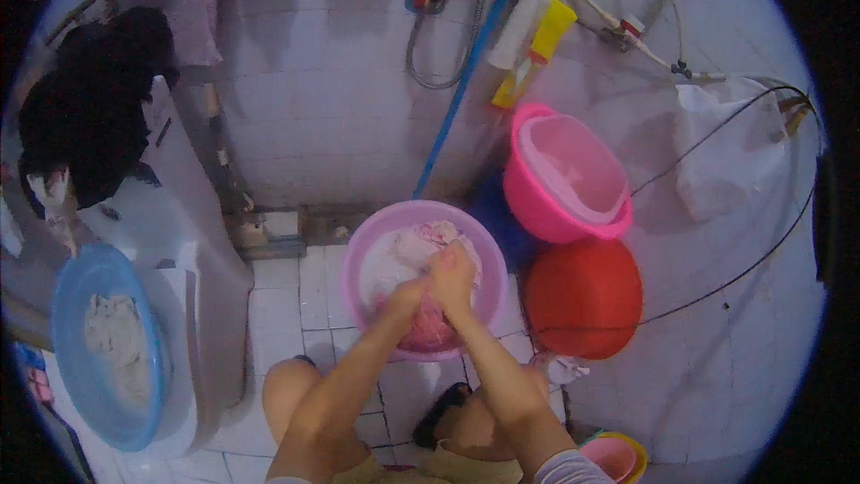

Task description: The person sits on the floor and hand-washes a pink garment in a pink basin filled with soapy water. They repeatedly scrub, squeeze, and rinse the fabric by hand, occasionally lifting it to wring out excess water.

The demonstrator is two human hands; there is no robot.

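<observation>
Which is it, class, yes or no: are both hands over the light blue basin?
No: left hand and right hand both hold pink cloth over the lilac basin, apart from the light blue basin.

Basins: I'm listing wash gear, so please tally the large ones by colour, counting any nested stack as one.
Lilac basin: 1
Light blue basin: 1
Bright pink stack: 1
Red basin: 1
Total: 4, leaving out the dark blue container, too hidden to class.
</observation>
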